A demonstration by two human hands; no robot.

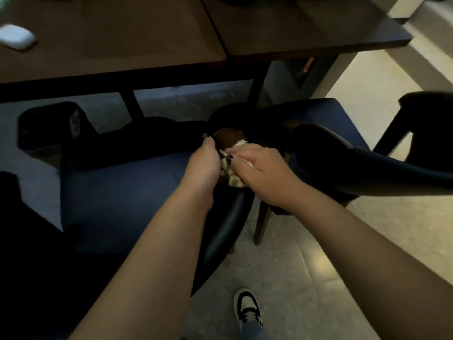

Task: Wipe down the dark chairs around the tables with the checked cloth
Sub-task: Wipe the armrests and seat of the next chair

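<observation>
light: dim overall, brightest on pale tiled floor [367, 99] at right
shadows: dark padded chairs [117, 192] nearly black
blur: white oval object [17, 36] smeared
edges: wide-angle bending

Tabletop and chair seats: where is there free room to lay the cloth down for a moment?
The left table is bare between the white mouse and the seam. The near chair has open blue seat left of the left hand. It is crowded at the armrest end, where both hands, right hand, meet on the checked cloth.
</observation>
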